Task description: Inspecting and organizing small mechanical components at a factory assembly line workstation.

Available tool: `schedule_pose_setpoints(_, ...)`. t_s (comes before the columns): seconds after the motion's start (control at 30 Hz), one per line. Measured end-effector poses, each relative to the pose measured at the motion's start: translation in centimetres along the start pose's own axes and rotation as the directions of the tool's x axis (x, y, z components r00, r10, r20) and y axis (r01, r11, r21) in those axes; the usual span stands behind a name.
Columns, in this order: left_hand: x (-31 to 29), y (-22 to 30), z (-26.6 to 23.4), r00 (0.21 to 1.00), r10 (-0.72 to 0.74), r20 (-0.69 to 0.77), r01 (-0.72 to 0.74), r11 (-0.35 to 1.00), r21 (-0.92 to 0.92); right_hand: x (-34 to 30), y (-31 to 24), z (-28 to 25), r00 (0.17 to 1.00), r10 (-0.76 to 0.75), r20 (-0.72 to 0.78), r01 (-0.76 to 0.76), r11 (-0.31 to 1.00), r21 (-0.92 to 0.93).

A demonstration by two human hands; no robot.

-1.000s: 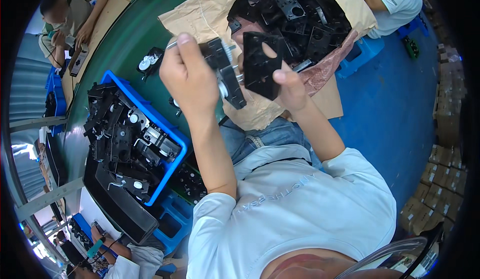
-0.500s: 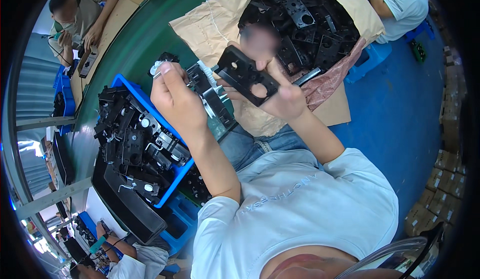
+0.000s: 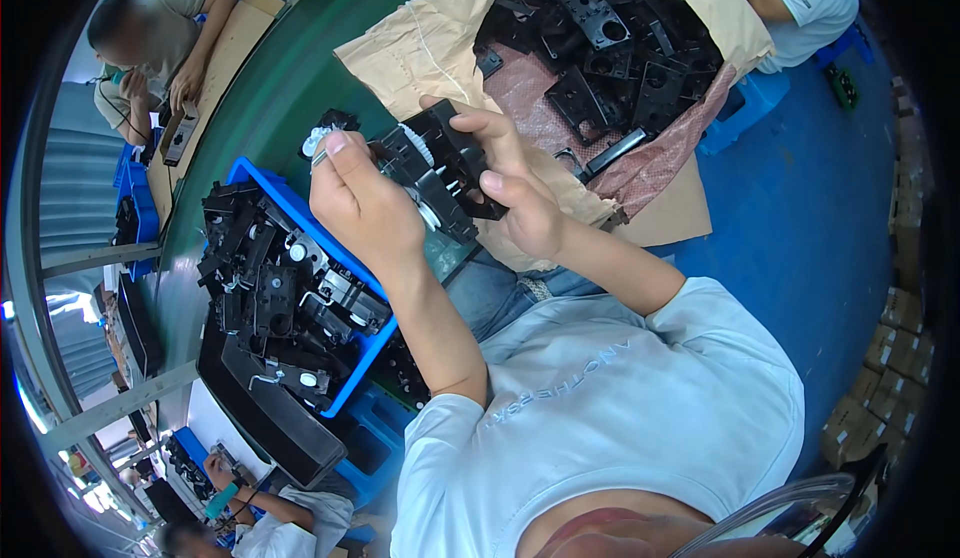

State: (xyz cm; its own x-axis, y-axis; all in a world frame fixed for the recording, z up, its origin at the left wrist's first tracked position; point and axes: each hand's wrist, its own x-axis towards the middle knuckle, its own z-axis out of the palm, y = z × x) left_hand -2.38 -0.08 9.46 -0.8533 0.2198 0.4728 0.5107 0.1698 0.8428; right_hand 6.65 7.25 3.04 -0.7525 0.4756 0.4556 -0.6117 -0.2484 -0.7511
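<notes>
Item: black plastic assembly [image 3: 440, 173], centre of frame. Your left hand [image 3: 365, 203] has closed round its left end; half a second ago the parts were apart. Your right hand [image 3: 515, 193] grips its right side. Blue bin [image 3: 355, 353] of finished units, lower left.

Single view only, a head-worn fisheye looking steeply down over the wearer's chest; no second view to compare. Upright, not mirrored. Wearer's grey T-shirt [image 3: 620, 408] fills the lower centre, very close. Left hand [image 3: 365, 208] and right hand [image 3: 520, 193] sit near mid-frame at close range. Blue crate [image 3: 350, 263] lies lower left, brown sack [image 3: 430, 43] at top, farther off. Straight edges bend toward the black rim; the far corners are probably too warped to read.
</notes>
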Motion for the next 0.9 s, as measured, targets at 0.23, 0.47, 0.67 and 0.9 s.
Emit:
schedule_pose_setpoints(0.23, 0.1, 0.1, 0.3, 1.0, 0.017, 0.002, -0.017, 1.0, -0.008, 0.2, -0.2, 0.3, 1.0, 0.011, -0.015, -0.01, 1.0, 0.024)
schedule_pose_setpoints(0.47, 0.0, -0.2, 0.8, 0.999, 0.023, 0.023, -0.023, 1.0, 0.015, 0.0, 0.5, -0.3, 0.999, -0.031, -0.033, 0.028, 0.997, -0.075)
schedule_pose_setpoints(0.67, -0.3, 0.0, 1.2, 1.0, 0.018, 0.01, -0.018, 0.999, 0.05, 0.4, 0.3, -0.4, 0.993, -0.11, -0.029, 0.104, 0.981, -0.162)
schedule_pose_setpoints(0.9, -1.2, -0.5, 1.5, 0.999, -0.022, 0.044, 0.02, 0.998, 0.058, -0.1, 0.5, -1.0, 0.999, -0.025, -0.03, 0.019, 0.985, -0.17)
